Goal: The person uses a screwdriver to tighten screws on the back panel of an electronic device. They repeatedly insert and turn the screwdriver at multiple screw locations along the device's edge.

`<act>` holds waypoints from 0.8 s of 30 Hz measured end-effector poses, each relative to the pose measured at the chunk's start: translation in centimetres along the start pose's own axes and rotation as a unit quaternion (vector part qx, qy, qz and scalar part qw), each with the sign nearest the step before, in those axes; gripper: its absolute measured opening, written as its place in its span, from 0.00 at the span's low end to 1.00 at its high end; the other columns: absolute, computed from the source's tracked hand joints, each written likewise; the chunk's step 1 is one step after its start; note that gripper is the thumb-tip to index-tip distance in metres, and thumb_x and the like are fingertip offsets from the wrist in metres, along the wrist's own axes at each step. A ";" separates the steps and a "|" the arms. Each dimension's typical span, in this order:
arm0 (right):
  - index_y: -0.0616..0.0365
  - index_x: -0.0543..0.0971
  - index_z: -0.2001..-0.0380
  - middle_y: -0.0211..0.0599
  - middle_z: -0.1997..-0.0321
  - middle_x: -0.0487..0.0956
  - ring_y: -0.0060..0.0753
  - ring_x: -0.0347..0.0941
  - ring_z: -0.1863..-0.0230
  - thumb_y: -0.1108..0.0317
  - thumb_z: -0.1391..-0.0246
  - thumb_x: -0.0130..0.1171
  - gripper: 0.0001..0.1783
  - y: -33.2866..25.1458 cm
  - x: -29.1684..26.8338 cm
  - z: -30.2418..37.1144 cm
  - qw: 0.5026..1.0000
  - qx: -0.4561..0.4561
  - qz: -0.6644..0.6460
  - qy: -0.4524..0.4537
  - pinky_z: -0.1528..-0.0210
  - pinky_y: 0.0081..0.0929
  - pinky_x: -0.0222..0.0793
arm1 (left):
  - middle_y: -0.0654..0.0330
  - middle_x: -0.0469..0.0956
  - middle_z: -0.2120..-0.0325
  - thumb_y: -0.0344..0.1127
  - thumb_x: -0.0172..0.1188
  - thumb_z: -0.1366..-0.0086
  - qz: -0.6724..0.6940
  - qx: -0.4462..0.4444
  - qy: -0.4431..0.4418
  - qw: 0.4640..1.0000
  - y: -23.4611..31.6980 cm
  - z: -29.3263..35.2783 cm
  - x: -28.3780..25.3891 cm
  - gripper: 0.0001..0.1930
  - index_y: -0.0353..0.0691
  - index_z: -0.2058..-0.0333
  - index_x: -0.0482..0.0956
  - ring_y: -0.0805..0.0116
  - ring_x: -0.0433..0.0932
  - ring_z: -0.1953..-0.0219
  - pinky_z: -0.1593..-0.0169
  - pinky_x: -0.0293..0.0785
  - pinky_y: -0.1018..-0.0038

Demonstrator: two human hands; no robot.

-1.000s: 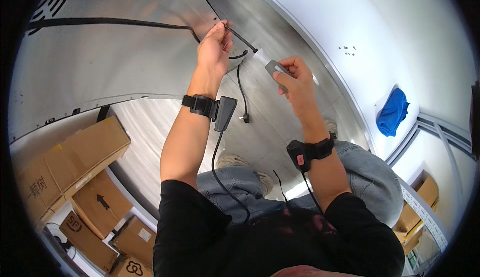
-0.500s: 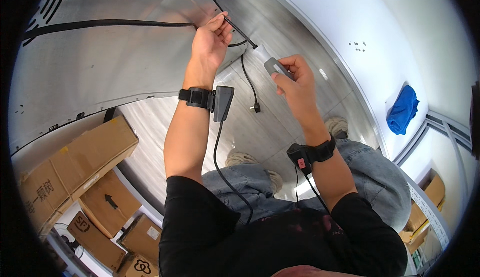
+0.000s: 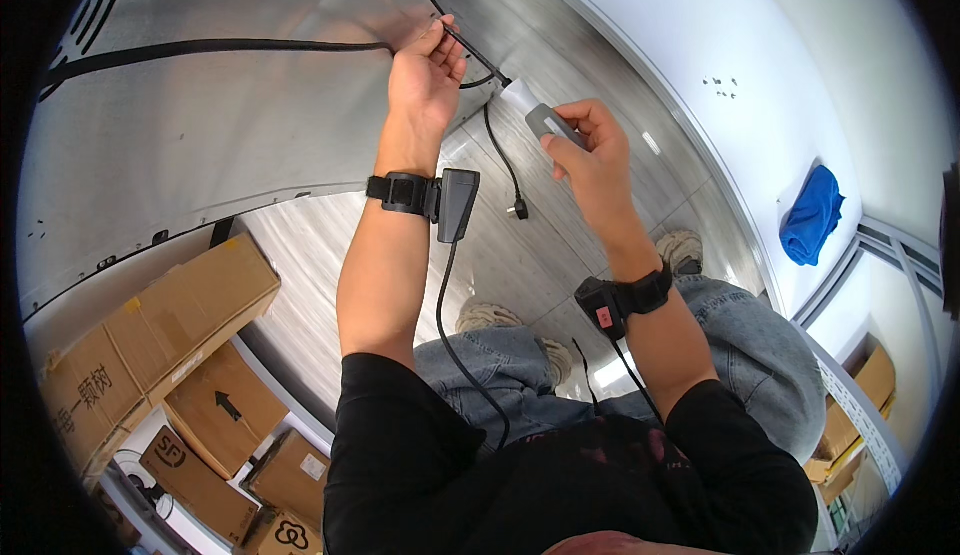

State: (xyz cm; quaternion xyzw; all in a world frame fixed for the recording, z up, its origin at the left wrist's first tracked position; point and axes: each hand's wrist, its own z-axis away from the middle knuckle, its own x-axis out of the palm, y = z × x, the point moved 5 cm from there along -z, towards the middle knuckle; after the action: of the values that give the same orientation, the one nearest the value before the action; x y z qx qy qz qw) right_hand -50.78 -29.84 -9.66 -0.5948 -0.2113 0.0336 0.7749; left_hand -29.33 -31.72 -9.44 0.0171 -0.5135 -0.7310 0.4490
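Note:
My right hand [image 3: 590, 150] grips a grey-and-white handheld device [image 3: 541, 118], thumb on one side and fingers on the other. From its white end a thin black length [image 3: 480, 59], cord or rod I cannot tell, runs up and left along the edge of a big metal panel [image 3: 250, 125]. My left hand [image 3: 430, 70], palm up, pinches this black length between thumb and fingertips, a short way above the device. A thick black cable [image 3: 230, 47] crosses the panel to behind my left hand. A black plug [image 3: 518, 209] on a cord hangs below.
Cardboard boxes [image 3: 190, 305] stand at lower left, several more on a shelf beneath. At right, a blue cloth [image 3: 812, 215] lies on a white surface [image 3: 745, 140], beside a metal frame [image 3: 900, 255]. Black devices are strapped to my wrists, with cables trailing [image 3: 445, 325]. Wood-look floor [image 3: 310, 265] shows between.
Both hands keep their hold and have shifted only slightly. The view has moved a little. The plug on its cord has swung slightly.

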 end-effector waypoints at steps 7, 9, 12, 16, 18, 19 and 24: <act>0.61 0.72 0.66 0.32 0.74 0.75 0.16 0.67 0.78 0.75 0.56 0.60 0.12 0.4 0.4 -0.1 1.000 -0.020 0.005 0.006 0.77 0.17 0.62 | 0.72 0.74 0.68 0.38 0.55 0.36 0.001 -0.012 0.006 1.000 -0.2 -0.1 0.0 0.08 0.45 0.61 0.79 0.77 0.68 0.65 0.58 0.61 0.78; 0.61 0.72 0.65 0.32 0.73 0.75 0.16 0.68 0.77 0.75 0.56 0.60 0.12 0.5 0.7 -0.1 1.000 -0.030 0.003 0.007 0.76 0.17 0.63 | 0.72 0.74 0.67 0.39 0.56 0.36 0.005 -0.017 0.013 1.000 -0.2 -0.1 0.0 0.08 0.45 0.61 0.79 0.77 0.68 0.65 0.59 0.60 0.78; 0.61 0.72 0.65 0.32 0.73 0.75 0.17 0.69 0.76 0.75 0.55 0.59 0.12 0.6 1.0 -0.1 1.000 -0.021 0.004 0.007 0.74 0.18 0.64 | 0.71 0.75 0.67 0.39 0.56 0.36 0.016 -0.026 0.025 0.999 -0.2 -0.3 -0.2 0.08 0.45 0.61 0.78 0.77 0.68 0.65 0.59 0.60 0.79; 0.61 0.72 0.65 0.32 0.73 0.75 0.18 0.70 0.74 0.75 0.55 0.59 0.12 0.6 1.4 0.2 1.000 0.013 0.000 0.007 0.72 0.18 0.65 | 0.71 0.75 0.66 0.39 0.56 0.36 0.020 -0.027 0.023 0.999 -0.1 -0.2 -0.2 0.09 0.45 0.60 0.78 0.77 0.68 0.65 0.59 0.60 0.78; 0.61 0.72 0.64 0.32 0.71 0.75 0.19 0.70 0.73 0.74 0.55 0.59 0.12 0.5 1.5 0.3 1.000 0.009 0.005 0.018 0.72 0.18 0.65 | 0.68 0.74 0.65 0.38 0.54 0.36 0.024 -0.028 0.014 0.999 -0.1 -0.1 -0.2 0.09 0.43 0.60 0.78 0.74 0.69 0.63 0.58 0.61 0.78; 0.62 0.72 0.63 0.33 0.70 0.75 0.19 0.70 0.73 0.74 0.55 0.59 0.13 0.6 1.5 0.4 1.000 0.002 0.012 0.026 0.73 0.19 0.65 | 0.66 0.74 0.65 0.37 0.53 0.35 0.027 -0.027 0.011 0.999 0.0 -0.1 -0.2 0.09 0.41 0.60 0.78 0.72 0.70 0.62 0.58 0.63 0.77; 0.63 0.73 0.57 0.34 0.66 0.74 0.19 0.72 0.73 0.70 0.50 0.60 0.17 0.8 1.2 1.2 0.994 -0.003 0.072 0.080 0.79 0.16 0.64 | 0.65 0.75 0.64 0.36 0.51 0.35 0.003 -0.013 0.004 1.000 0.0 -0.1 -0.4 0.10 0.40 0.60 0.77 0.72 0.71 0.62 0.57 0.63 0.77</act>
State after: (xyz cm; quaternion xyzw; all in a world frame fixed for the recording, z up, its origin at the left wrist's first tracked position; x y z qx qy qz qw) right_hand -49.93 -28.17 -9.81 -0.6112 -0.1059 0.0410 0.7833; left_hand -29.03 -31.47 -9.63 0.0128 -0.5026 -0.7360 0.4533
